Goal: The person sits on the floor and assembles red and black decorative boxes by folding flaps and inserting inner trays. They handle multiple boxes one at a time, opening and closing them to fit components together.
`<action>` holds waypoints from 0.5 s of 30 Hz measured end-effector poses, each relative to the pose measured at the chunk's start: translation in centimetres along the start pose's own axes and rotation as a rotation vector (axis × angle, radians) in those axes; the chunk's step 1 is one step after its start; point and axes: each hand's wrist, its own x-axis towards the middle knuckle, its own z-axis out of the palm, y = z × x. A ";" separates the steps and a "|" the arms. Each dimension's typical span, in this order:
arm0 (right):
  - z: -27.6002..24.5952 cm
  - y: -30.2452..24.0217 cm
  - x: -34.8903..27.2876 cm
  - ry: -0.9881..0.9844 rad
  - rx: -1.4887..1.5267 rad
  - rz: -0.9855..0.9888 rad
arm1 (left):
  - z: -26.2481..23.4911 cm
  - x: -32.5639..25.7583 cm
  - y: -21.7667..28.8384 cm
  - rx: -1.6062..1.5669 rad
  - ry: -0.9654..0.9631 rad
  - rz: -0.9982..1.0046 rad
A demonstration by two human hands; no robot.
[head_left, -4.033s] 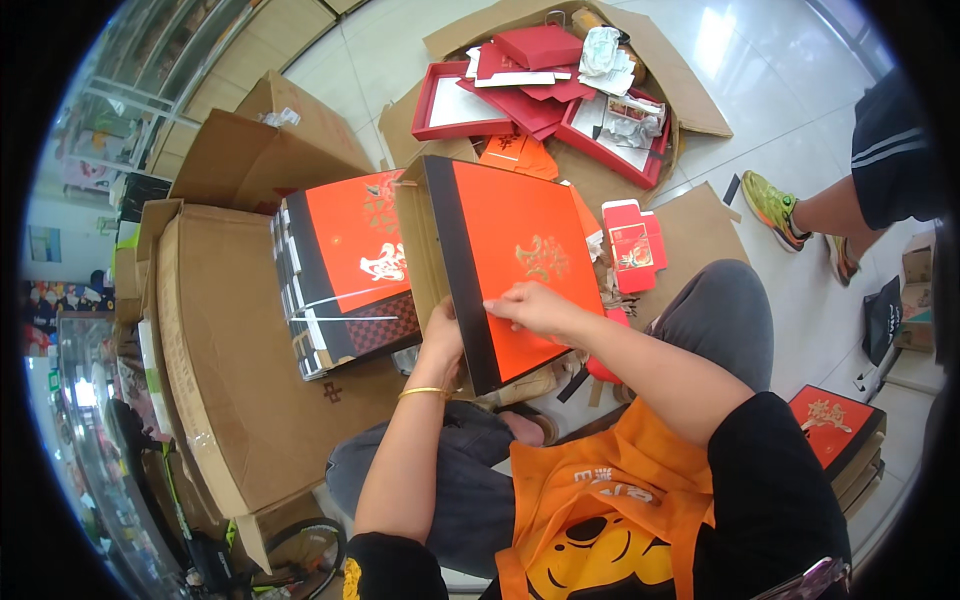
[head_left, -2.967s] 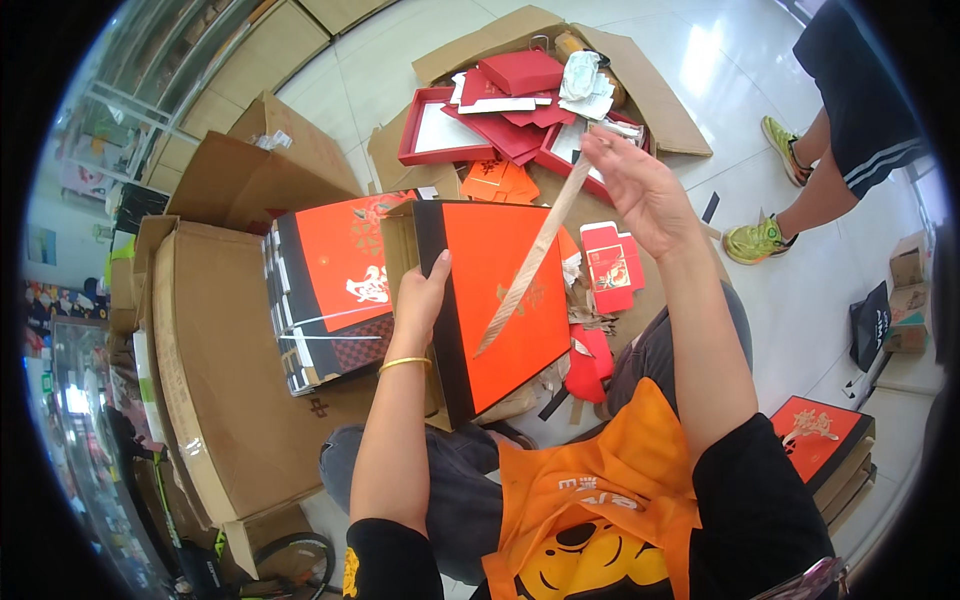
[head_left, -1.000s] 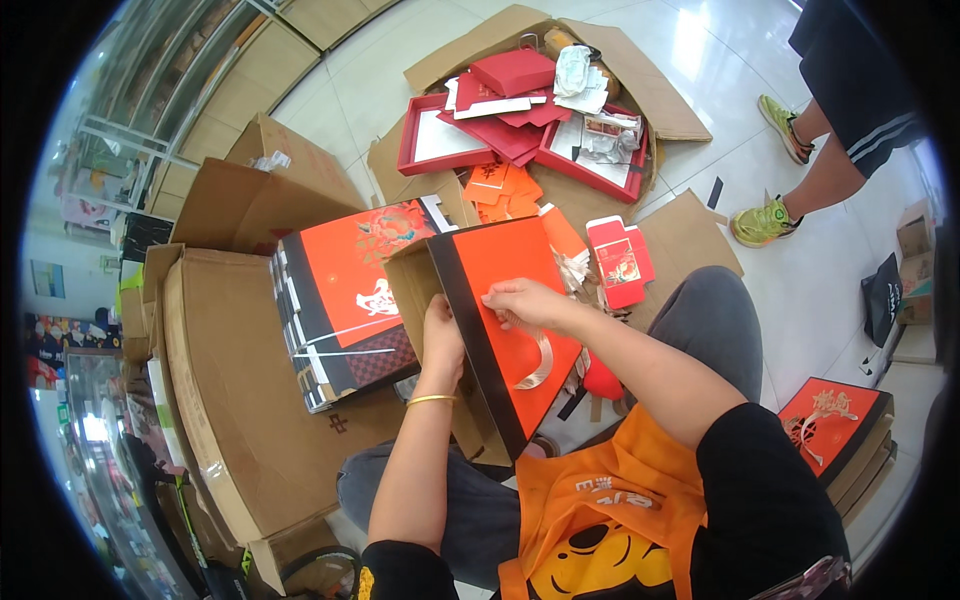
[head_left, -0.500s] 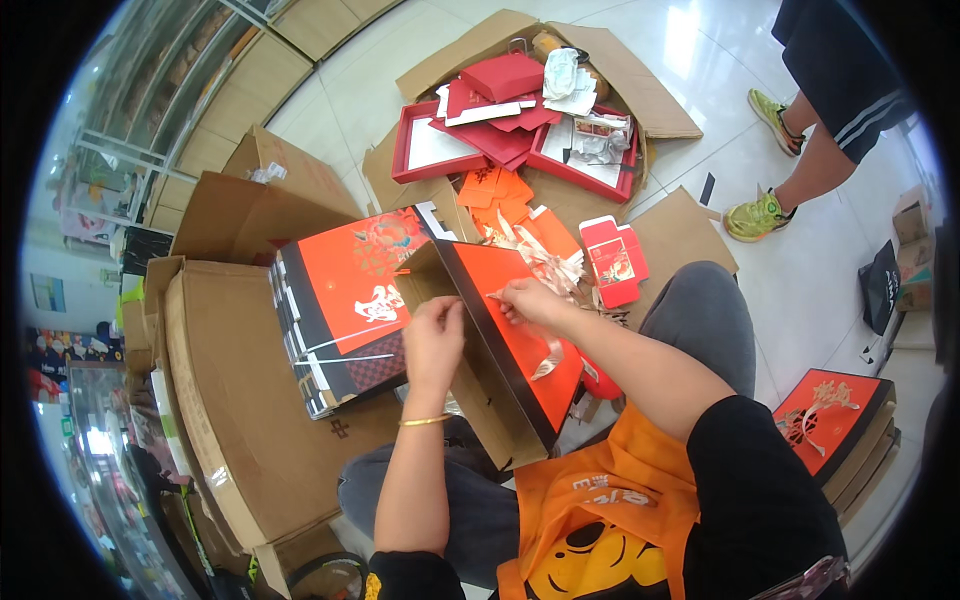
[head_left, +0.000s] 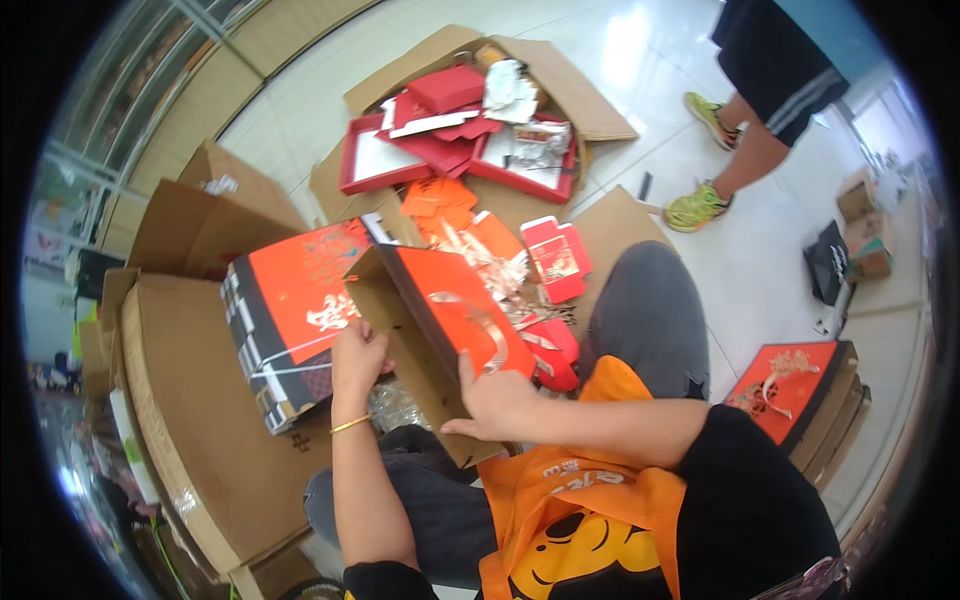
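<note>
A stiff cardboard gift bag (head_left: 470,308), orange-red and black outside and bare brown inside, stands tilted with its opening toward my left hand. A pale gold ribbon handle (head_left: 487,325) loops over its orange-red face. My right hand (head_left: 495,402) grips the bag's near end, the thumb at the rim and the fingers against the outer face. Just left of the opening, my left hand (head_left: 360,355) has its fingers curled closed; whatever it may hold is too small to make out. Beneath it lies a stack of flat orange-red and black gift bags (head_left: 300,290), with white cord across.
Ahead, a large open carton (head_left: 590,95) holds red box parts and papers. Ribbons (head_left: 485,255) and orange envelopes lie before it. Brown cartons (head_left: 200,400) stand at left. More gift bags (head_left: 785,390) are stacked at right. A person's shoes (head_left: 697,208) are at far right.
My right hand has left the ribbon and moved down to the bag's near end. My left hand has lowered out of the bag's opening, toward the stack. The whole view has shifted.
</note>
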 end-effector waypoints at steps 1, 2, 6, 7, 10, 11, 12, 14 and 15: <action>1.9 0.1 0.4 0.073 -0.006 0.014 | 0.3 0.3 -0.4 -0.054 0.007 0.033; 3.9 1.0 1.3 0.146 -0.012 0.038 | 1.0 0.4 -0.4 -0.110 0.003 0.066; 2.0 2.9 0.0 0.487 0.149 0.016 | 1.5 -0.9 3.8 -0.757 -0.007 0.157; 0.5 3.4 -1.1 0.550 0.189 -0.004 | 1.0 -0.9 4.0 -0.846 0.023 0.216; -3.7 4.3 -5.6 0.755 0.279 -0.018 | -3.5 0.2 3.3 -0.703 0.303 0.407; -4.6 5.0 -7.2 0.841 0.325 -0.025 | -4.8 1.0 2.5 -0.649 0.397 0.404; -5.4 5.5 -9.1 0.926 0.366 -0.039 | -5.3 2.0 1.2 -0.638 0.463 0.340; -8.2 5.4 -14.5 0.990 0.478 -0.001 | -9.8 7.2 -6.0 -0.626 0.475 0.267; -9.2 5.2 -17.2 1.034 0.556 0.026 | -11.0 10.0 -9.5 -0.598 0.525 0.202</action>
